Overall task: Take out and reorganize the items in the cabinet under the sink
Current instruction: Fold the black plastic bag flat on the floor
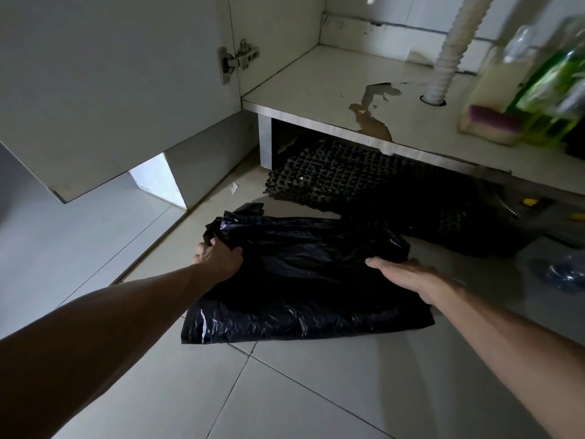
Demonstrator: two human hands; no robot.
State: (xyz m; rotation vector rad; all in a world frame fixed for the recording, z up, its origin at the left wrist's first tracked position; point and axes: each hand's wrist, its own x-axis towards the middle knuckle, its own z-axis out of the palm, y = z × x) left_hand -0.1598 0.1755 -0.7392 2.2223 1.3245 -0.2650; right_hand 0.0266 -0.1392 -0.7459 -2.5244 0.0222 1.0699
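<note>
A black plastic bag [304,286] lies flat on the tiled floor in front of the open cabinet. My left hand [218,258] grips its upper left corner, fingers closed on the crumpled plastic. My right hand [408,275] rests flat on the bag's right edge, fingers stretched out. The cabinet shelf [316,87] has peeling laminate near its front edge. A white corrugated drain hose [449,58] runs down through a hole in the shelf. A clear bottle of pale liquid [493,90] and a green bottle [550,90] stand at the shelf's right, blurred.
The open cabinet door [104,83] hangs at the left with its hinge [237,60]. A dark grid mat [354,175] lies on the floor under the shelf. A clear plastic item [566,274] lies on the tiles at the far right. Small yellow objects [531,202] sit beyond the mat.
</note>
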